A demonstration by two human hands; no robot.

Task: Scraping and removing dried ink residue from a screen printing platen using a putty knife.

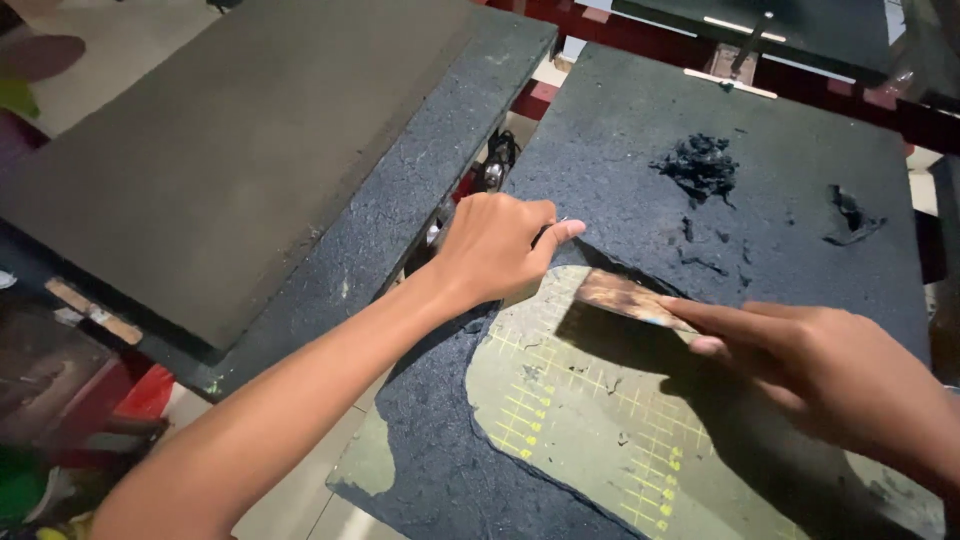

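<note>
- I see the left hand (pixel 495 245) clenched on the lifted edge of the black coating (pixel 640 150), near the platen's left side.
- My right hand (pixel 820 370) grasps a flat scraper (pixel 625 298), its blade laid against the bared green gridded platen (pixel 590 420) just below the peeled edge.
- Scraped black crumbs (pixel 700 165) lie piled on the coating, well apart from both hands.
- A second grey platen (pixel 230 160) stands left.
</note>
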